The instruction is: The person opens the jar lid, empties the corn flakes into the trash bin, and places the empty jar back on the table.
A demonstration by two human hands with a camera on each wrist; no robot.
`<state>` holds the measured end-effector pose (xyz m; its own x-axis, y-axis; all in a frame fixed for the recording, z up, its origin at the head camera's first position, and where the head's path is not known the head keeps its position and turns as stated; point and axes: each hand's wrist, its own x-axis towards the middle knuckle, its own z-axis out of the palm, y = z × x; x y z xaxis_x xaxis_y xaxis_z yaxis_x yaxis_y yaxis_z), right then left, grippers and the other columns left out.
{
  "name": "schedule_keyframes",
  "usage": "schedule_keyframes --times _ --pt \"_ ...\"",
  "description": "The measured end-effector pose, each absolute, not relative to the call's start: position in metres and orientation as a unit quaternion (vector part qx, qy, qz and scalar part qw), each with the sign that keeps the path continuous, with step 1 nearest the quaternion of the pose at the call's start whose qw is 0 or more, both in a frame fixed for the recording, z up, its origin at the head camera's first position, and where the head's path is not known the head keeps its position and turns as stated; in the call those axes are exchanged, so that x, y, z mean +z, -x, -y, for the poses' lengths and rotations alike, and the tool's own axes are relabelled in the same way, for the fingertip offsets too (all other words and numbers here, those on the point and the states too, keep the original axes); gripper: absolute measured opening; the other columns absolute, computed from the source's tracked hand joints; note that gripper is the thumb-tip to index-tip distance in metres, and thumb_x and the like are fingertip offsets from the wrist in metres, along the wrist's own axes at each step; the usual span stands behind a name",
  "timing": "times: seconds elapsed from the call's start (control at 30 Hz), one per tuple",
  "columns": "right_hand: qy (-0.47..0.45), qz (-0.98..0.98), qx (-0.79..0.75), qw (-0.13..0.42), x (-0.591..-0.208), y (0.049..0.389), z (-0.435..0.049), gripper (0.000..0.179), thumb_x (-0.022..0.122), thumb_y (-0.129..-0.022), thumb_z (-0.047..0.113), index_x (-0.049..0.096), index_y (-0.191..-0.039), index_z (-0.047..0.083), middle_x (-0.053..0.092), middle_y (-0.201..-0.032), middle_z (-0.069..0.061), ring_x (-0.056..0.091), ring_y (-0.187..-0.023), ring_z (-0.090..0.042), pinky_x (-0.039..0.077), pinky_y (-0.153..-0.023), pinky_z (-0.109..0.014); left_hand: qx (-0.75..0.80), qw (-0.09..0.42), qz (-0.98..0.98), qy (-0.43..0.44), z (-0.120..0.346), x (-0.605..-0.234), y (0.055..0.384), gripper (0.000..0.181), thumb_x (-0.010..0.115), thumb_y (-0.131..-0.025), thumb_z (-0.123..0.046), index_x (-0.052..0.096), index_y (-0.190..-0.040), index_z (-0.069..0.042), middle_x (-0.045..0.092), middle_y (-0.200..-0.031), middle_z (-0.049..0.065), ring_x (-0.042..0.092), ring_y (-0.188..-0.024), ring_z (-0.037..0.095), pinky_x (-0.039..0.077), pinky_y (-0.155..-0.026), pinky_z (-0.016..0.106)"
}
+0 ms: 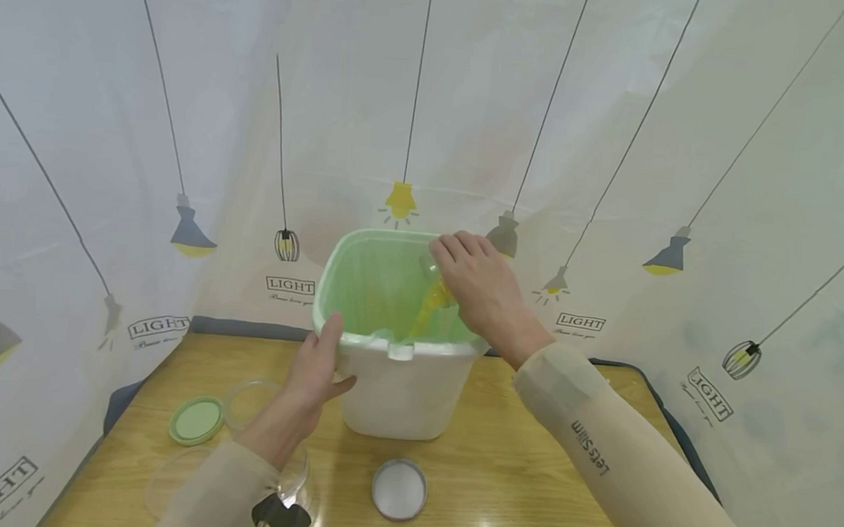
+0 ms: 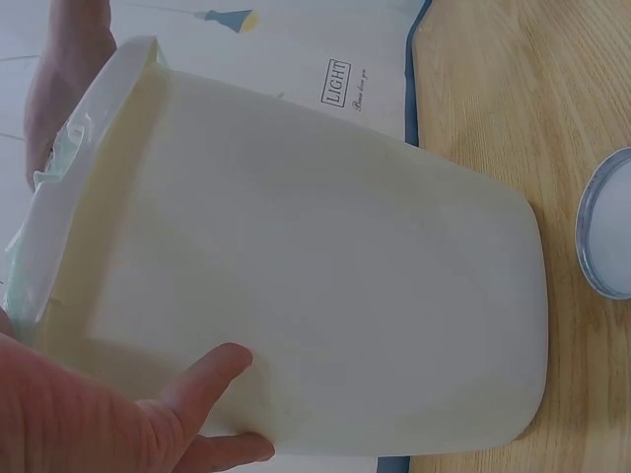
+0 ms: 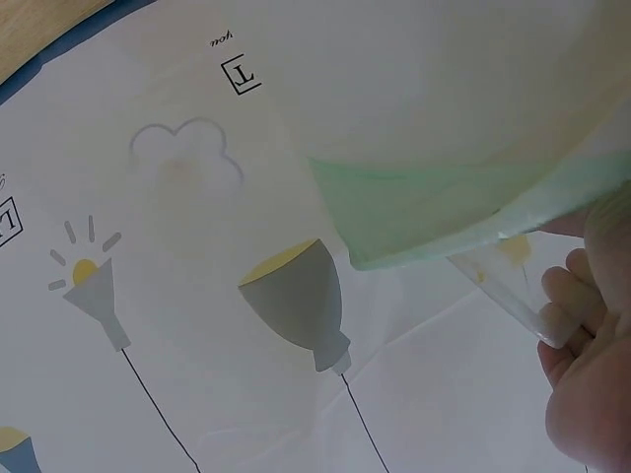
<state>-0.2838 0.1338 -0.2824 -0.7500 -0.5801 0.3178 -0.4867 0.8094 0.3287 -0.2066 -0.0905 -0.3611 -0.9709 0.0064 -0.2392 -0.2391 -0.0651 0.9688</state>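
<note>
A white trash bin [image 1: 405, 396] stands upright on the wooden table, lined with a thin green bag [image 1: 365, 281] folded over its rim. My left hand [image 1: 307, 384] grips the bin at its near left corner, thumb and fingers against the rim and outer wall. Over the bin's right side, my right hand [image 1: 480, 290] holds a clear container [image 1: 429, 265] tipped down into the opening. Something yellow [image 1: 430, 307] shows at the container's mouth, inside the bin. In the right wrist view, the fingers curl round the clear container [image 3: 508, 301], whose far part is hidden by the bag.
A round silver-rimmed lid or dish [image 1: 399, 490] lies in front of the bin. To the left are a green lid [image 1: 197, 420], a clear round piece [image 1: 235, 393] and a clear vessel with a black patch [image 1: 281, 517], partly behind my left sleeve. A lamp-patterned curtain [image 1: 351, 95] hangs behind.
</note>
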Motion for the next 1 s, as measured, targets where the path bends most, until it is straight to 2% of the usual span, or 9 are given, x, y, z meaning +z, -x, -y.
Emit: schedule_keyframes --times 0.27,0.67,1.0 --pt "-0.296 0.922 -0.122 0.216 -0.2836 0.2839 -0.1333 0.065 0.062 -0.081 -0.011 0.042 -0.141 0.005 0.049 -0.142 -0.010 0.042 -0.133 -0.029 0.032 -0.118 -0.040 0.723 0.083 -0.682 0.076 0.0903 -0.3617 0.2074 0.073 0.031 -0.099 -0.059 0.024 -0.150 -0.006 0.029 -0.151 0.019 0.030 -0.142 0.041 0.045 -0.104 0.056" --pt "-0.306 0.912 -0.134 0.237 -0.2843 0.2840 -0.1346 0.065 0.063 -0.078 -0.011 0.045 -0.138 0.005 0.051 -0.139 -0.010 0.044 -0.131 -0.029 0.034 -0.116 -0.038 0.720 0.081 -0.685 0.071 0.0904 -0.3624 0.2072 0.075 0.031 -0.099 -0.061 0.024 -0.149 -0.005 0.031 -0.150 0.020 0.031 -0.141 0.042 0.045 -0.104 0.057" --pt "-0.328 0.903 -0.141 0.240 -0.2843 0.2840 -0.1349 0.073 0.059 -0.076 -0.017 0.042 -0.142 0.007 0.047 -0.144 -0.009 0.040 -0.136 -0.028 0.027 -0.121 -0.038 0.722 0.079 -0.684 0.068 0.0904 -0.3623 0.2064 0.073 0.031 -0.099 -0.060 0.026 -0.147 -0.005 0.031 -0.149 0.020 0.032 -0.141 0.041 0.045 -0.105 0.057"
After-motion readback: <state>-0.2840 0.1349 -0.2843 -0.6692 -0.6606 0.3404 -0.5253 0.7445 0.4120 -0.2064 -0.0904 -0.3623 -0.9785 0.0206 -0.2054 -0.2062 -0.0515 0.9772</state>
